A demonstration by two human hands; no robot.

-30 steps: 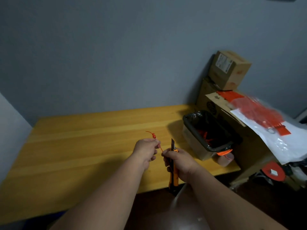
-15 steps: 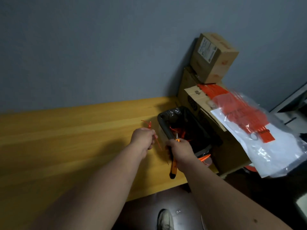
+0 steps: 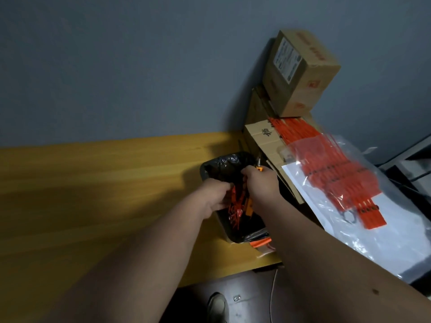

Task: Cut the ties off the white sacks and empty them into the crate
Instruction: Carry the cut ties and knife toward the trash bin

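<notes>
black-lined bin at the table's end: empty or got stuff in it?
Not empty. Orange ties lie inside the black-lined bin, below both hands.

Cut orange ties (image 3: 234,207) in black-lined bin (image 3: 211,165)

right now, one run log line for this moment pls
stage: discarding cut tie | left hand: over black-lined bin, holding orange tie | right hand: gripping orange knife over bin | sacks, crate: not in view

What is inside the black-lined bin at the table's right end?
Inside the bin lies a heap of cut orange ties. Both hands hover over it: the left hand and the right hand, which holds an orange knife. They cover the bin's middle.
</notes>
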